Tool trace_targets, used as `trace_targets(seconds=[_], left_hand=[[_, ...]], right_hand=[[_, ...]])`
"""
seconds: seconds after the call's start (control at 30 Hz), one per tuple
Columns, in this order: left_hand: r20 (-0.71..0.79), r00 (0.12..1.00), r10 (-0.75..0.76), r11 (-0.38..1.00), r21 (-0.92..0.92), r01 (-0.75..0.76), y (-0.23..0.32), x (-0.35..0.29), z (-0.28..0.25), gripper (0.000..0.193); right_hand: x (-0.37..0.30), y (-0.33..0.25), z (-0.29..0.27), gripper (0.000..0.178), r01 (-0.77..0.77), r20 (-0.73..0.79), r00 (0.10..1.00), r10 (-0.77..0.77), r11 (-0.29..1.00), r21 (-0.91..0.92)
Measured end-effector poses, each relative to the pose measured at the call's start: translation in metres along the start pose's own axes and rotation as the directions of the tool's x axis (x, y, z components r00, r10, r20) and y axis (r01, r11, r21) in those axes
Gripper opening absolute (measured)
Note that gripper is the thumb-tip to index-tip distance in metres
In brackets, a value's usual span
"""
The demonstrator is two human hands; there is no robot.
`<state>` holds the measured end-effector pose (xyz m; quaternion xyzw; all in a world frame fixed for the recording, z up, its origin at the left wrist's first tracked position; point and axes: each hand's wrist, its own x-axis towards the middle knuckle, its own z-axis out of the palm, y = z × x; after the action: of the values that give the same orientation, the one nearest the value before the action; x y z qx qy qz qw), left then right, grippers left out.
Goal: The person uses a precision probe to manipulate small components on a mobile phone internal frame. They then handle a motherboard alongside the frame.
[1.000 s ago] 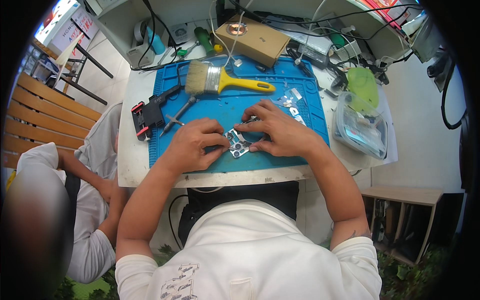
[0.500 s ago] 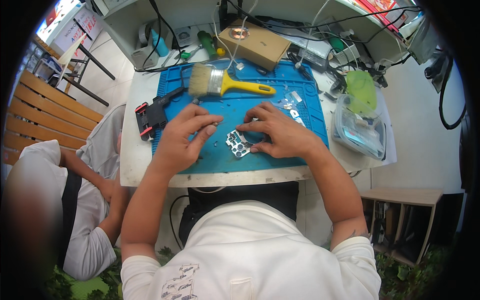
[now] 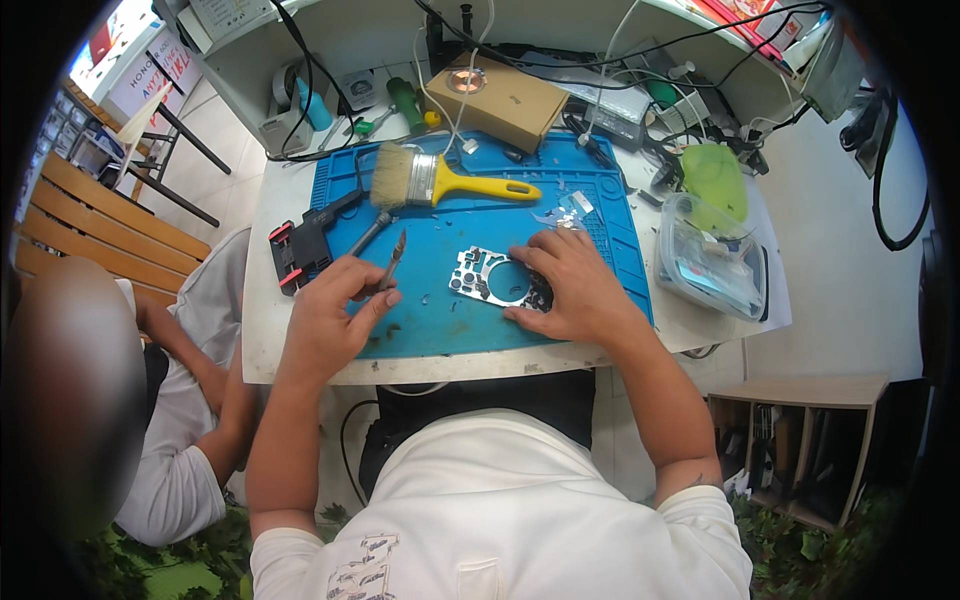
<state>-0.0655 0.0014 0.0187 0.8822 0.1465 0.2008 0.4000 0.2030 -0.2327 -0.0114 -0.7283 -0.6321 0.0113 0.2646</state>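
Between the thumb and fingers of my left hand point(image 3: 340, 310) is a slim pointed tool point(image 3: 396, 262) with a brownish, leaf-shaped tip pointing up and away. Its exact kind is unclear. My right hand point(image 3: 580, 285) grips the right end of a flat silver metal plate point(image 3: 478, 268) with a large round cutout and several small holes, thumb at the near edge and fingers at the far one. The plate lies on or just above a blue work mat point(image 3: 430, 335). Beyond my left hand, a dark rod-like handle point(image 3: 372, 233) rests on the mat.
A yellow-handled brush point(image 3: 480, 187) lies on the mat's far side. To its left is a black-and-red clamp point(image 3: 298, 255). Cardboard box point(image 3: 510, 100), cables and a green bottle point(image 3: 405, 103) crowd the back. At right stands a clear plastic tub point(image 3: 712, 262). Another person point(image 3: 185, 440) sits at left.
My left hand has drawn back toward me, and the pointed tool now stands upright in it. The plate has turned more level, showing its round cutout. The view has shifted slightly.
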Motion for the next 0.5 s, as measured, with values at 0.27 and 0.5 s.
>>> trace_targets(seconds=[0.27,0.5], left_hand=[[-0.097,0.973,-0.210,0.976,-0.084,0.202,0.003,0.000,0.007,0.024],[-0.137,0.951,-0.276,0.900,-0.384,0.206,0.007,-0.004,0.024,0.023]], right_hand=[[-0.016,-0.008,0.002,0.078,-0.105,-0.084,0.991,0.108,0.994,0.039],[-0.035,-0.008,-0.004,0.084,-0.206,-0.070,0.976,0.206,0.979,0.008]])
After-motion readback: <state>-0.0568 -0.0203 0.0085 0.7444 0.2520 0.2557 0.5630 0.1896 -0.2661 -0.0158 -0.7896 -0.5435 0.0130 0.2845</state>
